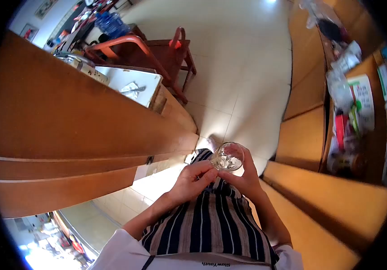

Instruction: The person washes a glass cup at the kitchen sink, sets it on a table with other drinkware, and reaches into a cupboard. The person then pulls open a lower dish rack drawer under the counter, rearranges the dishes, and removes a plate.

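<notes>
A clear glass cup (pixel 221 163) is held in front of my body at waist height, its round opening turned up toward me. My right hand (pixel 246 179) wraps around the cup's right and near side, with the fingers seen through the glass. Against the cup's left near side, my left hand (pixel 194 182) has its fingers curled and its thumb pressed in. Just below both hands lies the striped apron (pixel 207 220) that I wear over a white shirt.
A wooden door (pixel 67 121) stands close on my left. Beyond it are a white-topped cabinet (pixel 135 83) and a reddish wooden chair (pixel 166 54). To my right, wooden shelves (pixel 301 139) hold bags and packets (pixel 362 101). Pale floor tiles (pixel 243 67) stretch ahead.
</notes>
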`<act>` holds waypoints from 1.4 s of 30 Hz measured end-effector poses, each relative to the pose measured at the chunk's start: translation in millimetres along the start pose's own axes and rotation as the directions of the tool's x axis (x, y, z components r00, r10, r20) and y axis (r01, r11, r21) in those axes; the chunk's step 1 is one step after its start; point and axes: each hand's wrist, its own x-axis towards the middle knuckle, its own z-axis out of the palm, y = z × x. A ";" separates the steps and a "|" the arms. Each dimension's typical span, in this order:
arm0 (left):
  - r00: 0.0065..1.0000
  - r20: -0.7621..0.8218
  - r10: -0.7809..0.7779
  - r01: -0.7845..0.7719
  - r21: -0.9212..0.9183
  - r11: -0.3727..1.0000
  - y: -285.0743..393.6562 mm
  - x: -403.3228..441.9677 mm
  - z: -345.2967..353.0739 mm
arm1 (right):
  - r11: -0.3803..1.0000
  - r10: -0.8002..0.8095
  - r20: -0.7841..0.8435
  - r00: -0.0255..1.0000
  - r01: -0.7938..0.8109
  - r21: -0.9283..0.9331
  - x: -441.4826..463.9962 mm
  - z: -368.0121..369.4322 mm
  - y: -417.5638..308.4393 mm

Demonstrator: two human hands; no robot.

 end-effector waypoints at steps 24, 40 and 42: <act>0.422 -0.892 0.161 -0.086 0.138 0.987 77.1 227.8 -114.4 | 0.949 -0.197 0.769 0.609 0.316 -0.008 432.1 -30.5 -94.8; -0.565 -0.767 -0.304 -0.103 -0.300 0.948 75.9 232.6 -50.5 | 0.930 -0.210 0.966 -0.150 0.274 0.245 493.9 135.2 -132.2; -0.626 -0.713 -0.315 -0.133 -0.300 0.945 73.2 221.6 -50.9 | 0.930 -0.242 0.948 -0.205 0.229 0.286 484.1 159.4 -134.6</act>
